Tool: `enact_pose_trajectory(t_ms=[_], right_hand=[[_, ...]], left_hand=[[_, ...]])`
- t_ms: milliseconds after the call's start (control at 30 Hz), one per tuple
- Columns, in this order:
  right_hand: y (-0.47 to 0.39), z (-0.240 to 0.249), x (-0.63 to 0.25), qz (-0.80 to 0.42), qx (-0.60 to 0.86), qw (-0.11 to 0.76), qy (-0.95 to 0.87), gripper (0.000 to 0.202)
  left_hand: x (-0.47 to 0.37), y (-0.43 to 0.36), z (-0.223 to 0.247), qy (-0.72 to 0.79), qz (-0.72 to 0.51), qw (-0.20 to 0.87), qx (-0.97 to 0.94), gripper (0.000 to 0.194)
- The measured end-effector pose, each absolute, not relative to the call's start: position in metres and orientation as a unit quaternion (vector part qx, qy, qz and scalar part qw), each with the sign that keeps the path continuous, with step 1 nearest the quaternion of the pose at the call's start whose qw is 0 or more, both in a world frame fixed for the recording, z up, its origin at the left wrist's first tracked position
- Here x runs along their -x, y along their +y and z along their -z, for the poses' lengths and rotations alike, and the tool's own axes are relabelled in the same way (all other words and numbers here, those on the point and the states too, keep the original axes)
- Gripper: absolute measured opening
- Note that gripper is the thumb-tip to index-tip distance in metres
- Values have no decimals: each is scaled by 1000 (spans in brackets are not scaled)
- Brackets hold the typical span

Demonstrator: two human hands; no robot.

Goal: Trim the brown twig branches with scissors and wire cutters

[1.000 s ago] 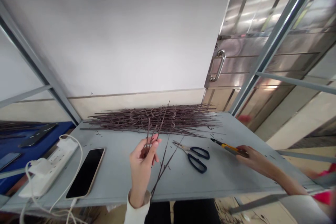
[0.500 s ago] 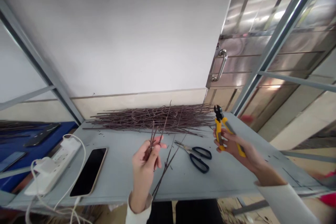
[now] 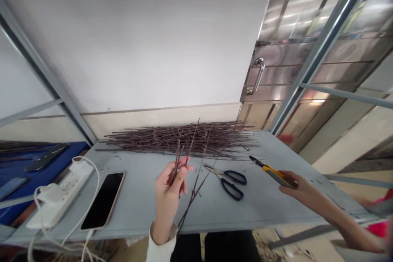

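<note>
Several thin brown twigs (image 3: 178, 156) stand upright in my left hand (image 3: 172, 184), pinched between thumb and fingers over the near middle of the table. My right hand (image 3: 294, 186) is closed on the handles of yellow and grey cutting pliers (image 3: 274, 174), whose black jaws point left toward the pile. Scissors with dark blue handles (image 3: 235, 186) lie on the table between my hands. Beside my left hand, a few loose twigs (image 3: 193, 197) cross one another and reach the table's front edge. Behind both hands lies a long pile of twigs (image 3: 172, 139).
On the left are a phone (image 3: 103, 200) with a cable and a white power strip (image 3: 61, 196) with plugs. A blue surface (image 3: 69, 163) beyond holds dark flat objects. Grey metal posts (image 3: 319, 53) frame the table (image 3: 138, 217); a wall stands behind.
My right hand has moved right and lower, turning the pliers from upright to nearly flat with the jaws to the left. My left hand stays almost where it was with the twigs.
</note>
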State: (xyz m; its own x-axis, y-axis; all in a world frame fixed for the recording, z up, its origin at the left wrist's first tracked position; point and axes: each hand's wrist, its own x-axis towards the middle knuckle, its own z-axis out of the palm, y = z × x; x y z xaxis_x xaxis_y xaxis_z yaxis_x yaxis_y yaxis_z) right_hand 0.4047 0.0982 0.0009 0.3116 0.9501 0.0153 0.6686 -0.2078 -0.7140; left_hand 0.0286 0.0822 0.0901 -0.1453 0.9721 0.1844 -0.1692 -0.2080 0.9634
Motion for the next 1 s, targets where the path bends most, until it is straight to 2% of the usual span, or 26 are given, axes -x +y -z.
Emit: enact_pose_trajectory(t_ms=[100, 200, 333, 433, 533, 667, 833, 1000], right_hand=[[85, -16, -406, -398, 714, 357, -452, 45], [75, -30, -403, -531, 613, 453, -370, 32], [71, -37, -399, -566, 492, 589, -300, 22], [75, -40, -392, -541, 466, 629, -308, 22], [85, -46, -379, -455, 513, 593, -422, 32], [116, -60, -353, -350, 550, 483, -585, 41], [166, -75, -311, -335, 469, 417, -703, 52], [186, -86, -276, -377, 370, 407, -745, 51]], left_hand=[[-29, 83, -91, 431, -619, 461, -467, 33], [-29, 84, -92, 432, -618, 459, -469, 33], [-31, 85, -90, 435, -616, 459, -470, 35], [-32, 85, -90, 437, -610, 464, -471, 36], [-33, 85, -91, 431, -604, 471, -477, 37], [-32, 84, -92, 411, -586, 490, -497, 36], [-29, 85, -90, 376, -587, 517, -496, 36], [-22, 88, -87, 344, -567, 579, -474, 37]])
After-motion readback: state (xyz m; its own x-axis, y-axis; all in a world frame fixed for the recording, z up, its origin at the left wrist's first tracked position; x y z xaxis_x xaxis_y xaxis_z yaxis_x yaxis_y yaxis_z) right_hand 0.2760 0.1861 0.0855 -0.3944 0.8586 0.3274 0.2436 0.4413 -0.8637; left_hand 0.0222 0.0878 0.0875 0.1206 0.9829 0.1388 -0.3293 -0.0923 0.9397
